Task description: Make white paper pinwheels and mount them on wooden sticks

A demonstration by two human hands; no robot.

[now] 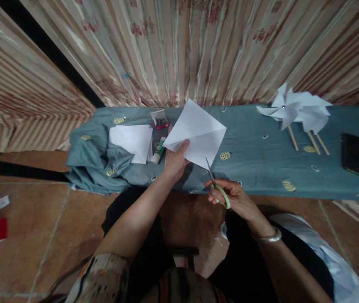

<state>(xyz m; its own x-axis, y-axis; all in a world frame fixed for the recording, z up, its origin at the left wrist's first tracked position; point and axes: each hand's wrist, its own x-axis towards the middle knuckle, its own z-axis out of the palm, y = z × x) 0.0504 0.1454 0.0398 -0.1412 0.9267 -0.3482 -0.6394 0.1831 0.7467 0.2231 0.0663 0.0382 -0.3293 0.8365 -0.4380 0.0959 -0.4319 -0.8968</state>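
Note:
My left hand (177, 160) pinches a square white sheet of paper (195, 130) near its left corner, thumb on top. The sheet is turned like a diamond, and a faint crease runs across it. In my right hand (226, 194) is a pair of scissors (220, 192) with light green handles, my fingers in the loops. The blades point up and touch or overlap the sheet's lower corner; whether they are cutting the paper I cannot tell.
Left on the blue-green cloth (249, 168) lie a stack of white paper (135, 141), a glue stick (158, 150) and a small red box (160, 121) of pins or tacks. To the right are white paper pinwheels (302, 110) on wooden sticks and a black phone (357, 155). A curtain (192, 54) hangs behind.

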